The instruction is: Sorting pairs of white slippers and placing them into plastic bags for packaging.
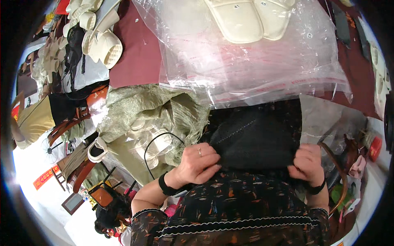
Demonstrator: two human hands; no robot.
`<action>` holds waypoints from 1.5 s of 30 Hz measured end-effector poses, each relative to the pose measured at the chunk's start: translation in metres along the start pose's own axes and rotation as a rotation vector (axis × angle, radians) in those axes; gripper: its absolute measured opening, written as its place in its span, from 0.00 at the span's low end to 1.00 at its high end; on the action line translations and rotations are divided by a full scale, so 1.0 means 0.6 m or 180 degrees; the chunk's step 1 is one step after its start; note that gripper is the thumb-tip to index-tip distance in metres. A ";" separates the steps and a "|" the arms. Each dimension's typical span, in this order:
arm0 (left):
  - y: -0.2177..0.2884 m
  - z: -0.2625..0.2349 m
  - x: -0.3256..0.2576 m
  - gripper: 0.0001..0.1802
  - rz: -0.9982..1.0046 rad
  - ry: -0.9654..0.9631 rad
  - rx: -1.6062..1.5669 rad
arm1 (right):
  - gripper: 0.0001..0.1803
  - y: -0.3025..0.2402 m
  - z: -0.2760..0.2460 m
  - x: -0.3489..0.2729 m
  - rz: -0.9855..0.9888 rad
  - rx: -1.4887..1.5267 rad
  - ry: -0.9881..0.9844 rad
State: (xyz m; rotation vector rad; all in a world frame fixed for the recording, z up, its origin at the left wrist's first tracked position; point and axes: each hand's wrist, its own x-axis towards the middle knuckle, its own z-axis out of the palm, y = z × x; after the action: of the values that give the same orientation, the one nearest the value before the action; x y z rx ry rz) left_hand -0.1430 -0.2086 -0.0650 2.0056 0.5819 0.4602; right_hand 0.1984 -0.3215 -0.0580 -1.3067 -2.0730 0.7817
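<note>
A plain black cloth (254,143) is stretched across my lap, with a slanting line of stitches on it. My left hand (200,163), with a ring on one finger, has its fingers curled closed on the cloth's left edge. On the opposite edge, my right hand (307,166) is closed on the cloth too, slightly blurred. A black band circles each wrist. Beyond the cloth, a large clear plastic bag (254,69) lies on the dark red table (133,49), and a pair of cream slippers (246,20) rests on it.
Left of my lap, an open green woven sack (139,102) holds clear plastic bags and pale shoes. A thin black cord loop (145,151) crosses it. More cream slippers (104,47) are piled at the far left. A curved wooden chair arm (340,180) stands by my right arm.
</note>
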 end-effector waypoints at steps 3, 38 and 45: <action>0.003 -0.009 -0.007 0.09 0.0415 -0.0063 -0.0201 | 0.16 -0.018 -0.013 -0.006 -0.0362 0.0115 0.0160; 0.005 -0.027 -0.033 0.11 0.0877 -0.0197 -0.0037 | 0.12 -0.045 -0.014 0.005 -0.0865 0.0041 0.0210; 0.005 -0.028 -0.033 0.11 0.0862 -0.0161 -0.0004 | 0.13 -0.043 -0.014 0.008 -0.0799 0.0066 0.0162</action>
State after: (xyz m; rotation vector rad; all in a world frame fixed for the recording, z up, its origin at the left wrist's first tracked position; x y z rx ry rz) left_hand -0.1675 -0.2092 -0.0561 2.0977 0.2785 0.5698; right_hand 0.1871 -0.3246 -0.0330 -1.0185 -2.1293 0.6501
